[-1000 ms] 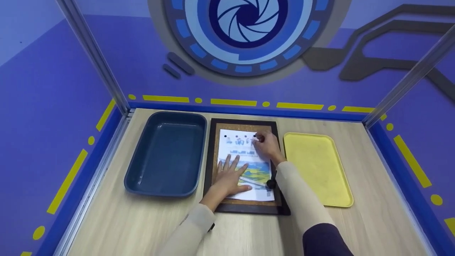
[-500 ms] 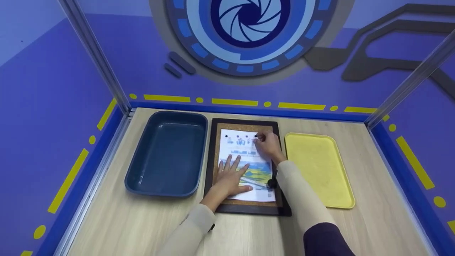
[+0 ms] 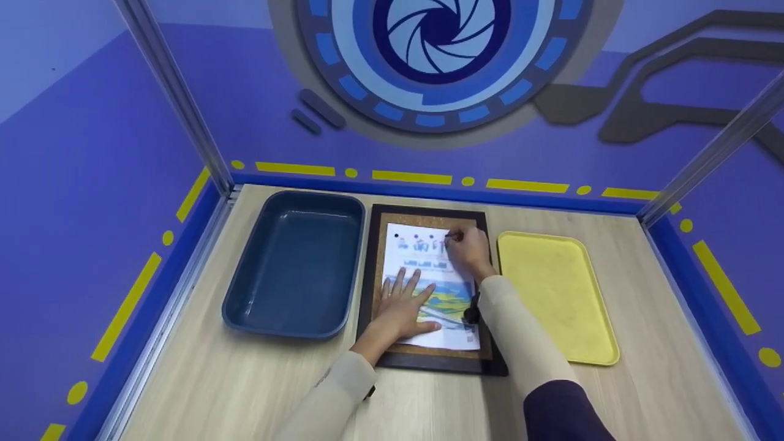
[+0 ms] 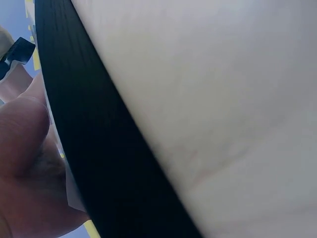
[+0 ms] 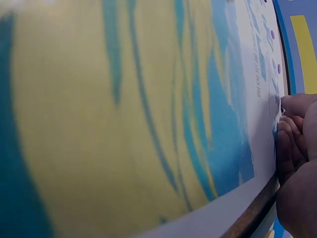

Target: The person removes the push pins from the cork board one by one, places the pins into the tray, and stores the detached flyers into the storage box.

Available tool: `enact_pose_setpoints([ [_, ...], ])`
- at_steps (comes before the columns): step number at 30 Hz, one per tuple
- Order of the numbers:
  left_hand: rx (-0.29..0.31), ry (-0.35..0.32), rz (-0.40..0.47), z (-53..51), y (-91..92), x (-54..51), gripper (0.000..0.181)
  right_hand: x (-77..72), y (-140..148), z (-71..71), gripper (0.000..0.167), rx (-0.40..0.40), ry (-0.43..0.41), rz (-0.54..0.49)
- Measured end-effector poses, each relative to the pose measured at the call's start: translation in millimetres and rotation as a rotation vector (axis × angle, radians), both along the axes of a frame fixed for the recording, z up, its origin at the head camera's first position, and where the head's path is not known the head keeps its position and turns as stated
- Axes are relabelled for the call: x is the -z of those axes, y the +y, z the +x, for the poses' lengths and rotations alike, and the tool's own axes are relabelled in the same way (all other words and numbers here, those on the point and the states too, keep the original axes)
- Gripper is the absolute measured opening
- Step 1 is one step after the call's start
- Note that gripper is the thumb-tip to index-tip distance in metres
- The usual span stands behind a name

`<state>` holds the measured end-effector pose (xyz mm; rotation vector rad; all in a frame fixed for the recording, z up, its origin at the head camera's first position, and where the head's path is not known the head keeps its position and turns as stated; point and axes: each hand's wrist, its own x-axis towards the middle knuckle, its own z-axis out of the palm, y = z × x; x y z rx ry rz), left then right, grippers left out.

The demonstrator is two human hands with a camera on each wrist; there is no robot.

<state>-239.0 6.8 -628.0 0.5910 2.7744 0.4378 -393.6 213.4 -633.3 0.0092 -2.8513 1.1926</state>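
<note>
A printed paper sheet with a landscape picture lies on a cork board with a dark frame. My left hand rests flat on its lower left part, fingers spread. At the sheet's top right corner, my right hand pinches a small dark pushpin against the paper. The fingers hide most of that pin. Along the top edge sit other round pin heads, one black pin head at the left corner. Purple pin heads show in the right wrist view, near the right fingertips.
Left of the board stands a deep dark blue tray. A shallow yellow tray lies to the right, beside the right forearm. Purple panels with metal posts enclose the wooden table at the back and sides.
The head view has shifted slightly, so the scene sits a little farther right. The left hand stays on the paper, and the right fingers stay at the top right corner.
</note>
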Motion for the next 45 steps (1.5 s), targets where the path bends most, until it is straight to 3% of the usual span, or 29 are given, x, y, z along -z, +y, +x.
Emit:
enact_pose_setpoints([
  [5,0.013,-0.005,0.003,1.2,4.5,-0.1,0.09,-2.5,6.1,-3.4,0.005,-0.02,0.019,0.08],
  [12,0.01,-0.008,0.013,2.2,6.8,-0.7,0.09,-5.1,8.8,-9.5,0.007,-0.099,0.125,0.201],
  [20,0.012,0.012,0.017,-0.6,6.4,5.2,0.089,-4.8,7.7,-9.5,0.006,-0.096,0.127,0.165],
  [27,0.017,0.01,-0.019,1.0,6.2,-1.6,0.09,-4.2,5.2,-8.3,0.008,-0.102,0.15,0.159],
  [45,0.013,0.001,0.011,-0.5,-1.2,-5.2,0.089,1.9,-2.7,-13.0,0.01,-0.085,0.14,0.129],
])
